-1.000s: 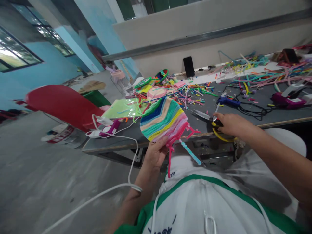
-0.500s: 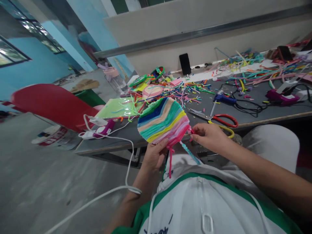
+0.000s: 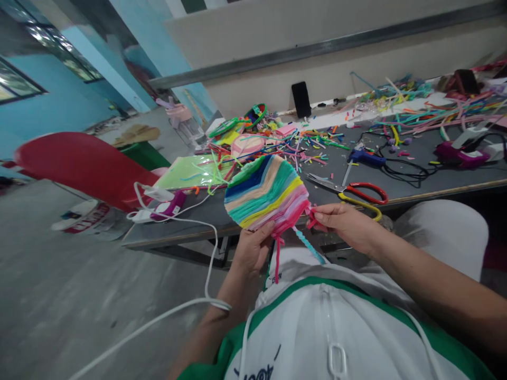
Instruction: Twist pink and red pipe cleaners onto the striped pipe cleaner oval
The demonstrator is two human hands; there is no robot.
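Pinching the lower rim of a striped disc [image 3: 267, 192] in a firm left hand [image 3: 253, 245], just before the near edge of the counter [image 3: 467, 186], and a pink strand [image 3: 312, 217] at its right side in the closed grip of the right hand [image 3: 346, 226]. Apparently at the step of working that strand; calling next, by the look of it, for a steady left hold and light fingertip control. Beyond, along the counter's near edge, scissors [image 3: 362, 194]; farther in, a glue gun [image 3: 367, 158]; toward the back edge, a phone [image 3: 301, 99].
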